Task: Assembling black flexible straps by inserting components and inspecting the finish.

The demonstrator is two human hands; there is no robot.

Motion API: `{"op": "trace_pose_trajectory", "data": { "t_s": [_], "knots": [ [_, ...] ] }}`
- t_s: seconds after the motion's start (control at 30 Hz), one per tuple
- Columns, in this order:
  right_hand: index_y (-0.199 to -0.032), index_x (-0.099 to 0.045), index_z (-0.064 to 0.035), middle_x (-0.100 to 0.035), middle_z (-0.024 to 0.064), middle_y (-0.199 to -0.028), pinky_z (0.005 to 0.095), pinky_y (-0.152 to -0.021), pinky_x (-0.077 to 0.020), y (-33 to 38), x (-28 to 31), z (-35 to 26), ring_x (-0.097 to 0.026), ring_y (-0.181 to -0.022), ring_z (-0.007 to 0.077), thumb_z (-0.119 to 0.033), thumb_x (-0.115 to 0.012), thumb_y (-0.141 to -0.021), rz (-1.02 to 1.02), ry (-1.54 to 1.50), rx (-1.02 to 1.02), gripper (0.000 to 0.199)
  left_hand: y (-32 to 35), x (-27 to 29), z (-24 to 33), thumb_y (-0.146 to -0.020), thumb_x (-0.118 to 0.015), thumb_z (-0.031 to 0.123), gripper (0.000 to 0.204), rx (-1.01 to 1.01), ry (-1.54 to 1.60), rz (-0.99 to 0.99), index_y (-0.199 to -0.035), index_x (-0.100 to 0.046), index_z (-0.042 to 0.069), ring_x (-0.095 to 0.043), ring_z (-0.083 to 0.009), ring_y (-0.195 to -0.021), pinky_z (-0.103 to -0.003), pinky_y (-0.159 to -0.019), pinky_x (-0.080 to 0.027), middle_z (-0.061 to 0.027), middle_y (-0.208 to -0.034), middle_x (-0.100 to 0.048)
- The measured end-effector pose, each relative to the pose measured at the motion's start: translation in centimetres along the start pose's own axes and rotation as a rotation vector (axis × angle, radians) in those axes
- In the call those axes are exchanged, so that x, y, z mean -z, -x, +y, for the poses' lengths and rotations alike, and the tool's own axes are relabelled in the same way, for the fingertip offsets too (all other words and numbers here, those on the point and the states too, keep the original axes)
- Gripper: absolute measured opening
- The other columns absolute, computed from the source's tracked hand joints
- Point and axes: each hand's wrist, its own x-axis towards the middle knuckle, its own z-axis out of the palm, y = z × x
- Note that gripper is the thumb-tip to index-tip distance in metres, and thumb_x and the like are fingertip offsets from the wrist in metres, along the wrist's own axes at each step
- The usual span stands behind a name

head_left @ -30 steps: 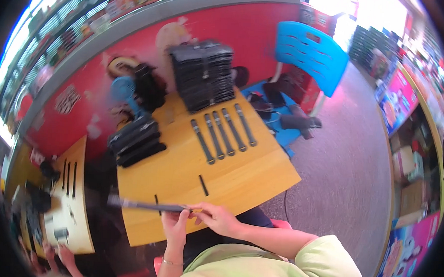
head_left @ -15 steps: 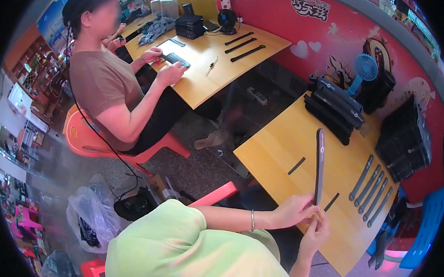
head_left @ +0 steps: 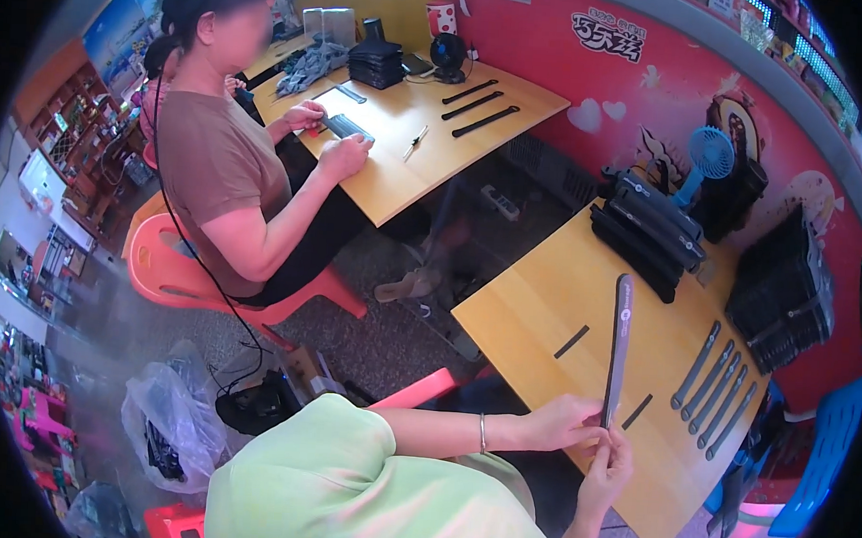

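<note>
A long dark grey strap [head_left: 619,345] with a rounded top and a small pale print stands nearly upright above the near table. Its lower end is pinched by the closed fingers of my left hand [head_left: 561,424], which wears a bracelet. Just below and to the right, my right hand [head_left: 608,469] is also closed, its fingertips on the same end. What the fingertips do there is too small to make out. Two short thin black strips [head_left: 571,341] lie on the table, one on each side of the strap. Several similar straps [head_left: 712,392] lie in a row at the right.
On the near wooden table [head_left: 517,292] are stacked black pouches [head_left: 649,235], a blue fan [head_left: 709,156] and a black pile [head_left: 784,294]. At another table [head_left: 396,195], a seated person [head_left: 224,154] holds a dark flat piece. A plastic bag [head_left: 175,412] sits on the floor.
The view has tilted slightly, so most things sit a little lower in the picture. Both hands keep their hold on the strap's lower end, with only slight finger movement.
</note>
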Motion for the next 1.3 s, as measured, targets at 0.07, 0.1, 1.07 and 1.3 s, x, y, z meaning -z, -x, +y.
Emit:
{"op": "trace_pose_trajectory", "data": {
  "t_s": [0.07, 0.1, 1.07, 1.3],
  "knots": [
    [-0.104, -0.06, 0.0019, -0.058, 0.0015, -0.075, 0.0172, -0.05, -0.034, -0.2, 0.0, -0.3, -0.051, -0.058, 0.0041, 0.002, -0.049, -0.091, -0.016, -0.002, -0.017, 0.017, -0.3, 0.9, -0.2, -0.085, -0.061, 0.013, 0.029, 0.047, -0.024, -0.092, -0.11, -0.052, -0.001, -0.063, -0.03, -0.079, -0.033, -0.07, -0.049, -0.0154, -0.084, -0.063],
    [-0.103, -0.06, 0.0028, -0.061, 0.0031, -0.081, 0.018, -0.053, -0.0403, -0.2, -0.1, -0.4, -0.053, -0.06, 0.0054, 0.004, -0.048, -0.091, -0.031, -0.003, -0.037, 0.017, -0.4, 1.3, -0.2, -0.087, -0.06, 0.015, 0.04, 0.096, -0.045, -0.186, -0.122, -0.05, -0.002, -0.065, -0.0312, -0.089, -0.033, -0.076, -0.05, -0.0161, -0.093, -0.066],
    [-0.101, -0.057, -0.0009, -0.059, 0.0023, -0.073, 0.0166, -0.05, -0.0333, -0.4, 0.8, 0.0, -0.053, -0.06, 0.0051, -0.002, -0.049, -0.093, -0.034, -0.117, -0.129, 0.012, -0.4, 1.2, 0.3, -0.084, -0.057, 0.025, 0.026, -0.141, -0.425, -0.17, -0.066, -0.057, 0.007, -0.057, -0.0301, -0.058, -0.04, -0.051, -0.042, -0.0099, -0.06, -0.057],
    [-0.104, -0.06, -0.0002, -0.06, 0.0034, -0.075, 0.0184, -0.058, -0.0392, -0.4, 1.4, 1.1, -0.055, -0.066, 0.0065, 0.004, -0.048, -0.091, 0.022, -0.078, 0.018, 0.018, -0.2, 1.0, 0.7, -0.083, -0.057, 0.024, 0.029, -0.173, -0.472, -0.218, -0.062, -0.057, 0.005, -0.055, -0.0341, -0.053, -0.042, -0.05, -0.041, -0.0152, -0.058, -0.056]
  ]
}}
